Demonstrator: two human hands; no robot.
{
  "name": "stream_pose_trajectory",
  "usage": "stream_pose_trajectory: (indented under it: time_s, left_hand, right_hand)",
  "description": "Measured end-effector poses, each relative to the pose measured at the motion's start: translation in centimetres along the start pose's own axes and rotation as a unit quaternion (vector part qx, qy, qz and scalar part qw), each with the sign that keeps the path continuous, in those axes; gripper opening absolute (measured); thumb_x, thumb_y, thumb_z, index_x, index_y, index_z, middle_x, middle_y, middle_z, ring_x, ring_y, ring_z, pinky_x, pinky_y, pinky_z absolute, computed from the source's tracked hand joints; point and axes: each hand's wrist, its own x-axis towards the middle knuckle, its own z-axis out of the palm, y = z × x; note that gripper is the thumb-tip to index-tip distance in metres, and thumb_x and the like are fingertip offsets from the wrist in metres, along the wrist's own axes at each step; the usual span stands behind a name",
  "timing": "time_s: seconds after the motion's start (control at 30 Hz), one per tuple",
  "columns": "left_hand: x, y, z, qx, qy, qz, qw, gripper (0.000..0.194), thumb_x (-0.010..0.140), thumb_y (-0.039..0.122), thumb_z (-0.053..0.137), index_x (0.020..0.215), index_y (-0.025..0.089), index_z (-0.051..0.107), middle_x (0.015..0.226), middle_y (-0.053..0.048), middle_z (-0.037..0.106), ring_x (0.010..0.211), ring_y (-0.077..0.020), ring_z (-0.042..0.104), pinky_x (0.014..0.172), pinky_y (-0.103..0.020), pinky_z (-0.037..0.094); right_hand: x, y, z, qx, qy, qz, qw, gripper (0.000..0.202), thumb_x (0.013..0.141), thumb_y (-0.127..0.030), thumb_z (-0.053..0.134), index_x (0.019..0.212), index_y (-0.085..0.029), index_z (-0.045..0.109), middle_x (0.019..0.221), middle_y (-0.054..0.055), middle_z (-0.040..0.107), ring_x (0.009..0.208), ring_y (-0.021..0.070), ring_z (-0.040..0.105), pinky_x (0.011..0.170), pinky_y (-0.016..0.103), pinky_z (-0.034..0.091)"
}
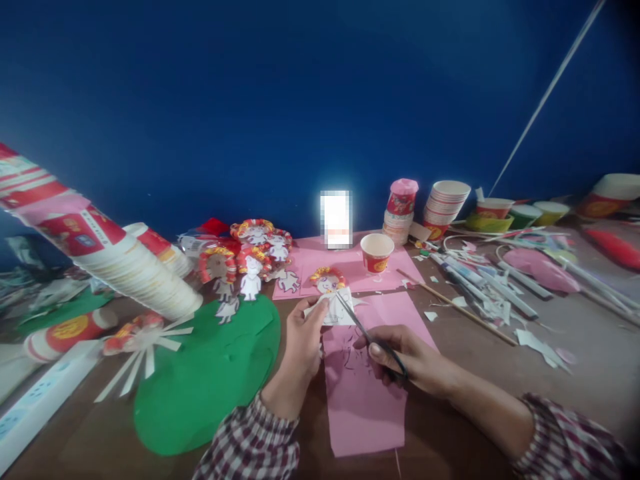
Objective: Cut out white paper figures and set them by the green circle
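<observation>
My left hand (306,333) pinches a small white piece of paper (343,313) with a dark-lined drawing on it. My right hand (400,357) has its fingers in the handles of black-handled scissors (361,328). The blades point up and left and meet the paper at its upper edge. Pink paper (367,427) with small dark marks lies beneath both hands. Just behind the held paper is a red and yellow ring with a drawn face (327,280). Several more such rings with paper figures (251,285) lie to the left.
A green paper shape (210,393) lies left of my left hand. Long stacked paper cups (130,273) lean at the left. A single cup (377,255) stands behind the hands. Markers (465,277), a wooden stick (465,310) and paper scraps are at the right.
</observation>
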Motion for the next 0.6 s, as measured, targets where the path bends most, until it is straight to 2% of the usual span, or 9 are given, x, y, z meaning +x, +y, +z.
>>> stream_pose_trajectory:
  time_s: [0.2,0.33,0.47,0.6]
  left_hand:
    - [-0.13,0.06,0.14,-0.007,-0.015,-0.001,1.0,0.035,0.062,0.038,0.077,0.084,0.015,0.062,0.061,0.002,0.06,0.051,-0.009,0.055,0.048,-0.019,0.045]
    - [-0.48,0.0,0.25,-0.02,-0.031,-0.01,0.999,0.035,0.063,0.037,0.077,0.086,0.014,0.062,0.064,0.0,0.064,0.055,-0.0103,0.059,0.053,-0.02,0.048]
    - [-0.64,-0.18,0.3,-0.037,-0.047,-0.021,0.998,0.033,0.064,0.034,0.077,0.086,0.015,0.061,0.066,-0.001,0.067,0.058,-0.0122,0.063,0.057,-0.021,0.05]
    - [-0.63,-0.45,0.28,-0.028,-0.046,-0.022,0.998,0.033,0.063,0.035,0.078,0.083,0.015,0.061,0.065,0.0,0.066,0.056,-0.0119,0.061,0.054,-0.021,0.048]
  right_hand:
    - [0.12,0.0,-0.09,0.002,0.001,-0.01,1.0,0.056,0.078,-0.063,0.06,0.096,-0.01,0.058,0.059,-0.001,0.054,0.047,0.0082,0.051,0.037,0.015,0.034]
    - [0.2,0.15,-0.15,-0.008,0.004,-0.016,1.0,0.055,0.079,-0.06,0.062,0.101,-0.011,0.058,0.061,-0.002,0.052,0.049,0.0078,0.049,0.04,0.016,0.037]
    - [0.11,0.1,-0.12,-0.025,0.003,-0.026,0.999,0.051,0.079,-0.058,0.063,0.098,-0.011,0.058,0.062,-0.003,0.051,0.051,0.0068,0.048,0.045,0.017,0.039]
    - [-0.03,-0.22,0.09,-0.052,0.012,-0.02,0.998,0.052,0.078,-0.059,0.063,0.095,-0.01,0.058,0.062,-0.003,0.051,0.05,0.0061,0.046,0.045,0.018,0.039]
